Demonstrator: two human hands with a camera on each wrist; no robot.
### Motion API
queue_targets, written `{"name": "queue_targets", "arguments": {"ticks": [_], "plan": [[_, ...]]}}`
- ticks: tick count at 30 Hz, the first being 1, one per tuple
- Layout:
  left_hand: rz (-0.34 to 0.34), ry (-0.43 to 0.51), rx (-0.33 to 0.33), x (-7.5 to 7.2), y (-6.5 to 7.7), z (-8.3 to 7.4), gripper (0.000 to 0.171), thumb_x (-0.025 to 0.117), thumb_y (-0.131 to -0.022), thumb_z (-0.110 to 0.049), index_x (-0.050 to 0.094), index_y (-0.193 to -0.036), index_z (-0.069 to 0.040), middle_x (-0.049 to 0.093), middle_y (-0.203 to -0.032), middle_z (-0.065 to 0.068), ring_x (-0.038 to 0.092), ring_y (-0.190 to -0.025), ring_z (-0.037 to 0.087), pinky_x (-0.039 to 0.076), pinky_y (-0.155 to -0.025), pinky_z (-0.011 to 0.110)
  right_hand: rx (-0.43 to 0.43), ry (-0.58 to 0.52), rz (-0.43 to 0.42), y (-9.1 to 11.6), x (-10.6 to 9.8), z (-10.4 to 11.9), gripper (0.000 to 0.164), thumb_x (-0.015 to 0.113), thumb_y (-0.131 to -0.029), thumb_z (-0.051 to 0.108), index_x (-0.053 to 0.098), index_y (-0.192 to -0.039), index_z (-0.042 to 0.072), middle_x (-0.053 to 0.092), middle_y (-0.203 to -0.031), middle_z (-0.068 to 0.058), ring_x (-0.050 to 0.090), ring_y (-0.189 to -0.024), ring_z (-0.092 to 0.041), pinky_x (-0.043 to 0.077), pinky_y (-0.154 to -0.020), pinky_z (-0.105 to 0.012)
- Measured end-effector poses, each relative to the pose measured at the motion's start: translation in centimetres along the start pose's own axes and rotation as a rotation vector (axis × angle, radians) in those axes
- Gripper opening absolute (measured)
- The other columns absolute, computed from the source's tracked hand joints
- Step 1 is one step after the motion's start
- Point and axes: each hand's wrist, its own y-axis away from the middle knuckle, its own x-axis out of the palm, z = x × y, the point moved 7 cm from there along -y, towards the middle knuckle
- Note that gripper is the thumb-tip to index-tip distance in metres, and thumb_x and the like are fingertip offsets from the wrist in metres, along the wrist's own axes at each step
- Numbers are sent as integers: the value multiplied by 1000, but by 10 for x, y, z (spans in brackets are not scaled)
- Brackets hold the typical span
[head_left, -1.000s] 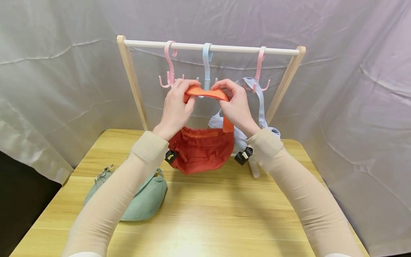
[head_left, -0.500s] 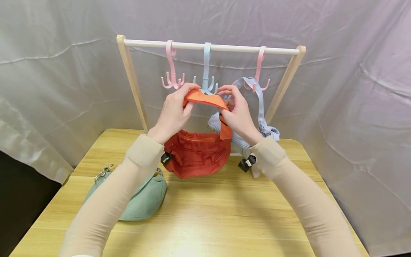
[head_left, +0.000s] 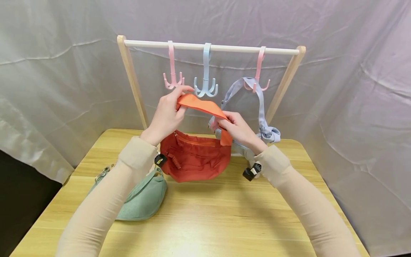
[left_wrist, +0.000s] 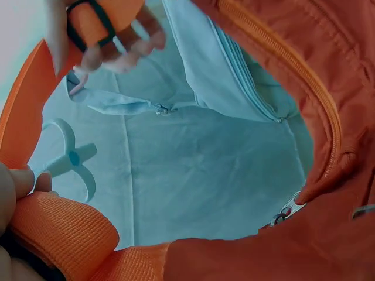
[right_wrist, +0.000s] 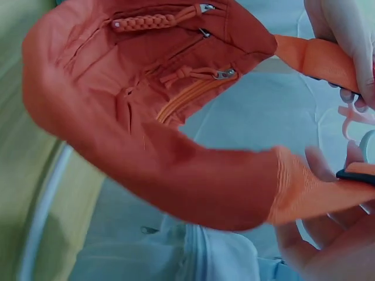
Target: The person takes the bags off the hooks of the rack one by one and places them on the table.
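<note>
A red sling bag [head_left: 196, 160] hangs by its orange webbing strap [head_left: 205, 106] in front of the rail. My left hand [head_left: 165, 113] pinches the strap's upper left end. Lower down, at the strap's right side, my right hand [head_left: 240, 129] holds it, beside a black buckle [right_wrist: 351, 175] seen in the right wrist view. Just above and behind the strap is a light blue multi-prong hook [head_left: 206, 85], with no bag on its prongs. The bag's zipper [left_wrist: 299, 70] shows in the left wrist view.
A pink hook [head_left: 173, 80] hangs left of the blue one. On the right pink hook [head_left: 258, 67] hangs a pale blue bag by its strap [head_left: 261, 107]. A green bag [head_left: 144, 200] lies on the wooden table [head_left: 205, 221] at left. The white rail [head_left: 231, 48] spans wooden posts.
The strap has come down from the blue hook's prongs, leaving them uncovered. My right hand has dropped, my left has moved slightly left, and the bag hangs lower and further left.
</note>
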Motion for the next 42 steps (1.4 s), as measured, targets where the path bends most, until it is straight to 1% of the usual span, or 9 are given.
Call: {"name": "queue_targets", "arguments": {"ticks": [6, 11, 14, 17, 20, 25, 29, 35, 42], "plan": [[-15, -19, 12, -4, 3, 4, 32, 53, -95, 4, 62, -124, -6, 65, -87, 13, 45, -65, 23, 37, -67, 32, 41, -42, 50, 6, 5, -7, 15, 48, -103, 8, 55, -107, -5, 68, -75, -4, 70, -78, -16, 56, -87, -31], [-31, -26, 2, -9, 7, 11, 31, 54, -93, 5, 65, -120, -6, 64, -81, 10, 42, -62, 21, 35, -64, 31, 108, -88, 54, 12, 5, -11, 8, 52, -102, 7, 50, -100, 0, 54, -67, -2, 58, -65, -14, 52, -64, -26], [-23, -37, -10, -11, 11, 16, 32, 53, -92, 5, 66, -119, -6, 62, -78, 9, 39, -60, 20, 33, -62, 31, 149, -96, 69, 17, 6, -14, 7, 55, -101, 7, 51, -105, 2, 53, -66, -2, 48, -58, -11, 40, -52, -23], [-15, -43, -21, -14, 15, 19, 33, 52, -92, 6, 66, -119, -7, 64, -79, 9, 41, -60, 20, 34, -62, 31, 157, -67, 73, 20, 5, -18, 14, 57, -98, 4, 55, -111, -1, 53, -67, 1, 44, -57, -9, 36, -52, -21], [1, -54, -16, -17, 19, 22, 34, 54, -90, 6, 65, -119, -7, 66, -83, 10, 44, -61, 22, 36, -62, 32, 152, -4, 44, 23, 1, -23, 15, 58, -96, 1, 59, -110, -4, 57, -71, 3, 48, -61, -7, 40, -57, -20], [80, -102, 6, -16, 26, 25, 29, 58, -91, 2, 64, -117, -7, 71, -93, 12, 52, -72, 26, 40, -71, 36, 156, -20, -11, 30, -4, -32, 11, 59, -95, -1, 60, -106, 0, 60, -77, 6, 54, -67, -5, 46, -64, -19], [162, -101, -18, -9, 32, 29, 25, 59, -92, 1, 61, -116, -7, 69, -98, 12, 54, -77, 27, 42, -76, 39, 118, -168, -83, 31, -6, -34, 16, 60, -93, -4, 56, -103, 7, 63, -81, 11, 58, -73, -5, 50, -69, -17], [285, -77, -22, 1, 41, 30, 26, 60, -94, -2, 59, -120, -8, 66, -104, 10, 54, -82, 26, 44, -80, 39, 75, -339, -160, 34, -9, -32, 23, 58, -89, -6, 54, -101, 13, 62, -85, 7, 59, -78, -6, 50, -72, -18], [430, -40, 34, 15, 53, 34, 23, 71, -95, -22, 65, -116, -16, 58, -81, 0, 51, -72, 17, 44, -74, 34, 44, -484, -217, 33, -10, -26, 26, 47, -89, -9, 53, -101, 14, 60, -82, 3, 61, -74, -9, 54, -78, -22]]}}
